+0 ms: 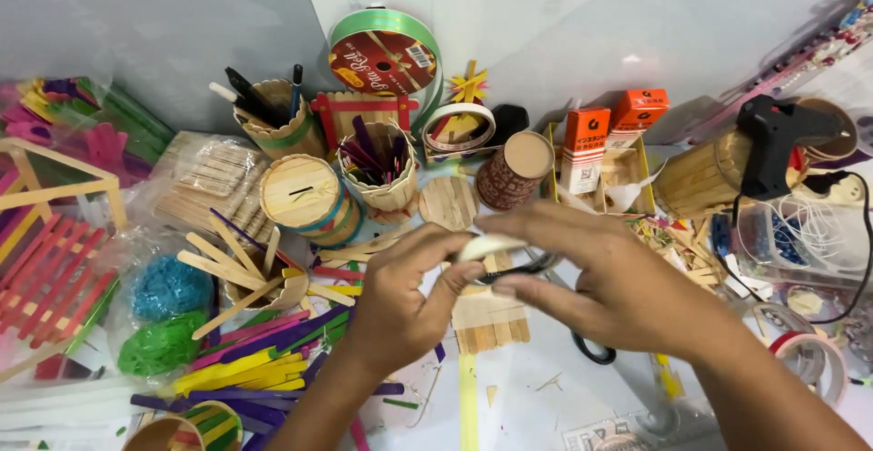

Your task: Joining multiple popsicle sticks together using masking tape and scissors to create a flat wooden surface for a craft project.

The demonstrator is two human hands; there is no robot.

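A: What do the hands have?

B: The left hand [400,301] pinches a small pale wooden piece [488,246] between thumb and fingertips, a narrow grip closed on it. It sits just above the bench [546,360], right over a flat panel of craft sticks [491,319].

A: And the right?

B: The right hand [600,274] is closed around black-handled scissors [527,267], the blades meeting the pale piece; one handle loop shows below the wrist.

A: Any trouble likely?

B: I think so. The left fingertips lie very close to the blades, so a slip could nick them. The piece is small and could spring out of the pinch into the loose coloured sticks [264,360] and be hard to find.

A: Anything near the elbows?

B: A wooden stick cup [386,174] and a slotted round stick box [305,198] stand just behind; a wide sweep might tip them. The black glue gun [773,137] rests well apart, at the right.
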